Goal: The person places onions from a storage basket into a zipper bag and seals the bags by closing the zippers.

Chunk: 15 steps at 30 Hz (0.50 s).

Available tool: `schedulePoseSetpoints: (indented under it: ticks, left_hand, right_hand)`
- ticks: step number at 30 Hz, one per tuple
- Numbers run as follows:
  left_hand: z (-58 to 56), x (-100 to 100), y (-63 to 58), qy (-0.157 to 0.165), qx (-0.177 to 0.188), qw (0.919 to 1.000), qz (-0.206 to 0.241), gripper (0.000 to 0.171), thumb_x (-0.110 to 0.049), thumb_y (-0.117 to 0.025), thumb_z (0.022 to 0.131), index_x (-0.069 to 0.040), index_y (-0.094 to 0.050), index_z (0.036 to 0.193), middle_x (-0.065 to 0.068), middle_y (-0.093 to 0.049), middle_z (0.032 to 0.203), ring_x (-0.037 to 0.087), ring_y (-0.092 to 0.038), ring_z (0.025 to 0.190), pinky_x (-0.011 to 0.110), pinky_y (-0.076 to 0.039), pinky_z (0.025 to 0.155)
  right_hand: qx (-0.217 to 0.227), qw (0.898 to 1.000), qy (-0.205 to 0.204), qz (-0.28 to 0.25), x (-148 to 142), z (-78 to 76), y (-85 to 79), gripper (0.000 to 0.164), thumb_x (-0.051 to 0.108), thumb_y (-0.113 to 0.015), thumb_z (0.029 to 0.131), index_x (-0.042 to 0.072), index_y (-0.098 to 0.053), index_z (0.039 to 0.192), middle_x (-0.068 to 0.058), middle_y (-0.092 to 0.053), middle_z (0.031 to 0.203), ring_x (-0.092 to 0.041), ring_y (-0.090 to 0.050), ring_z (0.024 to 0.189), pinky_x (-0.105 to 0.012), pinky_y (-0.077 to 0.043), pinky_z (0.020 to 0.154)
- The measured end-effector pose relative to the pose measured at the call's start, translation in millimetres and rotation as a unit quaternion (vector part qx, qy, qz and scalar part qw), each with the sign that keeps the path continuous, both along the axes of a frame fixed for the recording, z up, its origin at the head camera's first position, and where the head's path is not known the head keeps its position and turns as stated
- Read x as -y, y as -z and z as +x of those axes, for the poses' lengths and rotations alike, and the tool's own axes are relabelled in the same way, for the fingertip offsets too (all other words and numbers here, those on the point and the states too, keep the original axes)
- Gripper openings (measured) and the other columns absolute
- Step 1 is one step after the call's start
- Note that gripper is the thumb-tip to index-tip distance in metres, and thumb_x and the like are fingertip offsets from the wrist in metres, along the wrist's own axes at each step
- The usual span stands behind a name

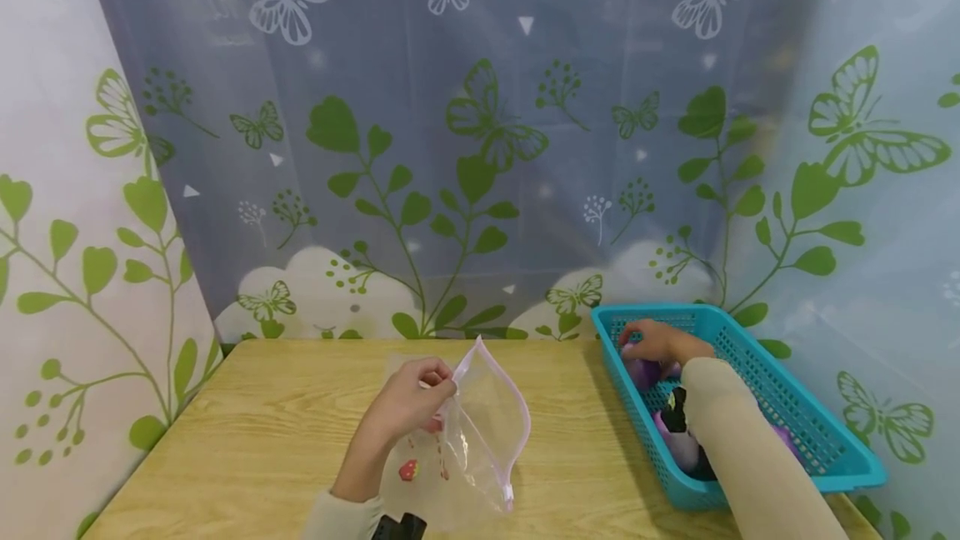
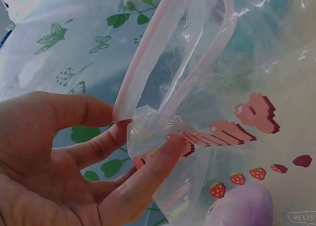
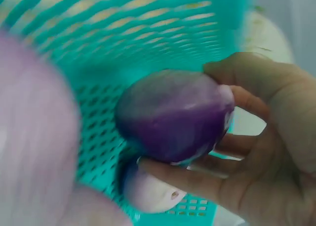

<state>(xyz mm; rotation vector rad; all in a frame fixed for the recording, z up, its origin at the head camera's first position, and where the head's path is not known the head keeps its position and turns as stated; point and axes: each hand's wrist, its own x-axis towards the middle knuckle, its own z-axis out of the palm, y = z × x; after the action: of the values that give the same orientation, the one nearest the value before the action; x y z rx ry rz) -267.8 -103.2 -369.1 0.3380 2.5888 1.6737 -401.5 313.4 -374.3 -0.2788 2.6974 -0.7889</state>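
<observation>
My left hand [image 1: 408, 400] pinches the side of a clear zip bag [image 1: 491, 419] with a pink zip edge and strawberry prints. The bag's mouth gapes toward the right in the head view. Inside the turquoise basket, my right hand [image 3: 256, 132] grips a glossy, purple, egg-shaped thing [image 3: 173, 114] with a pale tip; its exact kind is unclear. Just below it lies a pale purple and white one [image 3: 153, 189]. In the left wrist view, a light purple rounded thing [image 2: 242, 206] shows by the bag; I cannot tell whether it is inside.
The turquoise perforated basket [image 1: 810, 419] stands at the right of the wooden table [image 1: 277, 423], with several purple things in it. A printed curtain [image 1: 405, 148] with leaves and butterflies hangs behind the table and along both sides.
</observation>
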Motion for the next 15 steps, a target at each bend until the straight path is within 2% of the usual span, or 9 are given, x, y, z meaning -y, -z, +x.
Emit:
schedulePoseSetpoints:
  ticks: [3, 6, 10, 12, 15]
  left_hand:
    - [-0.9, -1.0, -1.1, -0.004, -0.002, 1.0000, -0.002, 0.010, -0.013, -0.060, 0.098, -0.004, -0.064, 0.098, 0.015, -0.061, 0.104, 0.023, -0.064, 0.075, 0.035, -0.064, 0.061]
    - [-1.7, -1.5, -1.3, -0.006, -0.002, 1.0000, -0.003, 0.009, -0.012, -0.060, 0.098, -0.004, -0.065, 0.098, 0.015, -0.061, 0.103, 0.023, -0.064, 0.075, 0.035, -0.064, 0.062]
    - [-2.0, -1.2, -0.4, -0.004, -0.005, 1.0000, -0.002, 0.009, -0.012, -0.060, 0.098, -0.004, -0.064, 0.097, 0.015, -0.062, 0.102, 0.023, -0.064, 0.075, 0.036, -0.065, 0.062]
    - [-2.2, -1.3, 0.0, -0.006, -0.006, 1.0000, -0.002, 0.010, -0.012, -0.060, 0.098, -0.004, -0.065, 0.097, 0.015, -0.062, 0.102, 0.023, -0.065, 0.074, 0.036, -0.065, 0.062]
    - [-3.1, -1.9, 1.0, -0.015, -0.010, 0.9998, -0.004, 0.010, -0.012, -0.060, 0.098, -0.004, -0.065, 0.098, 0.015, -0.063, 0.102, 0.022, -0.066, 0.072, 0.037, -0.065, 0.062]
  right_hand:
    - [-0.006, 1.000, -0.011, -0.026, -4.2, 1.8, -11.3, 0.040, 0.015, -0.057, 0.100, -0.005, -0.051, 0.135, -0.039, -0.043, 0.137, -0.036, -0.064, 0.099, -0.054, -0.063, 0.075]
    - [-0.006, 0.999, -0.009, -0.046, -8.1, 4.5, -20.8, 0.045, 0.019, -0.058, 0.101, -0.004, -0.049, 0.139, -0.035, -0.047, 0.136, -0.032, -0.062, 0.097, -0.052, -0.062, 0.076]
    - [-0.009, 0.998, -0.014, -0.059, -11.0, 9.2, -29.6, 0.052, 0.025, -0.058, 0.101, -0.002, -0.046, 0.144, -0.036, -0.045, 0.143, -0.036, -0.062, 0.107, -0.050, -0.062, 0.081]
    - [-0.012, 0.998, -0.022, -0.065, -11.7, 10.9, -33.0, 0.052, 0.026, -0.058, 0.102, -0.003, -0.046, 0.144, -0.038, -0.041, 0.148, -0.039, -0.062, 0.113, -0.051, -0.063, 0.083]
    - [-0.015, 0.997, -0.029, -0.075, -10.3, 13.8, -37.9, 0.050, 0.025, -0.059, 0.103, -0.003, -0.047, 0.142, -0.040, -0.041, 0.147, -0.038, -0.064, 0.112, -0.050, -0.063, 0.082]
